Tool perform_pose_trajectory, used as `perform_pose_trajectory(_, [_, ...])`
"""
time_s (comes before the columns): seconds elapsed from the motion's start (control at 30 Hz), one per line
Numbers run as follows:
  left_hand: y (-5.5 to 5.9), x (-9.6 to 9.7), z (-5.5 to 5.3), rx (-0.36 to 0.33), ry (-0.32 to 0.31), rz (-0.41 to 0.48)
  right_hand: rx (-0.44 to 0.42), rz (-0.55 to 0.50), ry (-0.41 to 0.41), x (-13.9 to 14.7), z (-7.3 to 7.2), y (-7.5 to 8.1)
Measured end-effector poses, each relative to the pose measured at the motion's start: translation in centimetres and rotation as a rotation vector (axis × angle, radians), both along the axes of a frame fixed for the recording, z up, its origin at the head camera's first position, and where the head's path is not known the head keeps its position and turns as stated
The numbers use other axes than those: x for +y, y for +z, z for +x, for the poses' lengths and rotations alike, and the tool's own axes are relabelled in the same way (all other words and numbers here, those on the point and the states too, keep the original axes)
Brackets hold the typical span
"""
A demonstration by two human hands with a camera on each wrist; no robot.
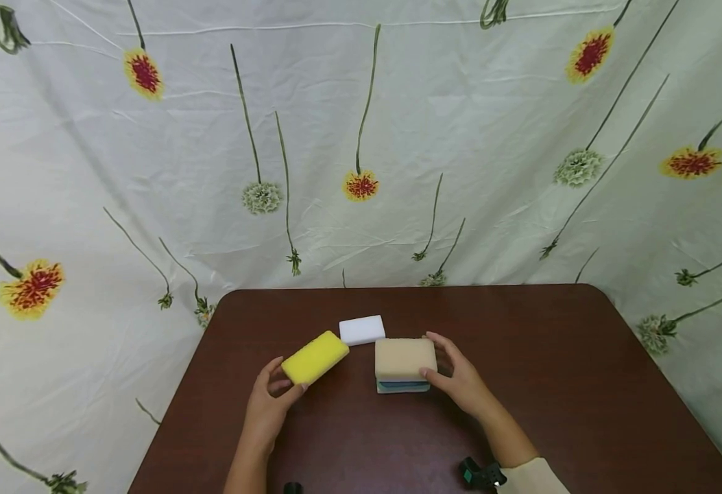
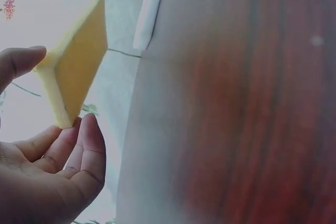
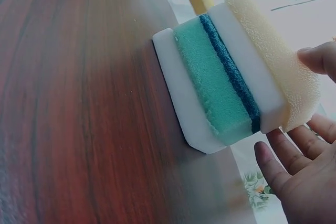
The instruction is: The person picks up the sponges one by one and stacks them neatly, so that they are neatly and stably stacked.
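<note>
At the brown table [image 1: 552, 384], left fingers [image 2: 93, 150] pinch a yellow sponge [image 1: 315, 357] and right fingers [image 3: 273, 167] the beige sponge [image 1: 404, 359] topping a stack [image 3: 210, 82].

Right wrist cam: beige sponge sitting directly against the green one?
No, a white block and a dark blue layer separate the beige sponge from the green sponge.

I'm seeing plain yellow sponge [image 1: 315, 357], plain beige sponge [image 1: 405, 358], mint-green sponge [image 3: 210, 77] with dark blue layer [image 3: 229, 72]. Loose block [image 1: 362, 331] and stacked blocks [image 3: 244, 59] showing plain white. Table [image 1: 539, 350] showing dark reddish brown, streaked grain. Pale cloth [image 1: 459, 82] carrying green-stemmed flowers [image 1: 361, 186]: some yellow with red centres, others whitish green. My sleeve [image 1: 533, 477] showing cream.
</note>
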State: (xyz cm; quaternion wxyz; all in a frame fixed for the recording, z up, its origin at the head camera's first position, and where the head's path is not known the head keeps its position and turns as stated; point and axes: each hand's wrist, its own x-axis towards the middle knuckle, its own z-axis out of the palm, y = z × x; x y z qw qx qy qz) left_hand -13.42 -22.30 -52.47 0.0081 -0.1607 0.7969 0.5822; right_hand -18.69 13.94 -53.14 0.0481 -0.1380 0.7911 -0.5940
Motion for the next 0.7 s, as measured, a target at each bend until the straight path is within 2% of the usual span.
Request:
perform_pose_trajectory(0.33, [1.3,0.6,-0.4,0.033,0.0,0.025,-0.037,-0.014,-0.023,-0.3,0.1,0.0])
perform_pose_trajectory(0.57, [1.8,1.1,-0.5,0.062,-0.021,0.075,-0.063,-0.005,-0.033,-0.4,0.3,0.1])
perform_pose_trajectory(0.7, [2.0,1.4,-0.7,0.076,-0.028,0.103,-0.046,0.013,-0.026,-0.4,0.4,0.0])
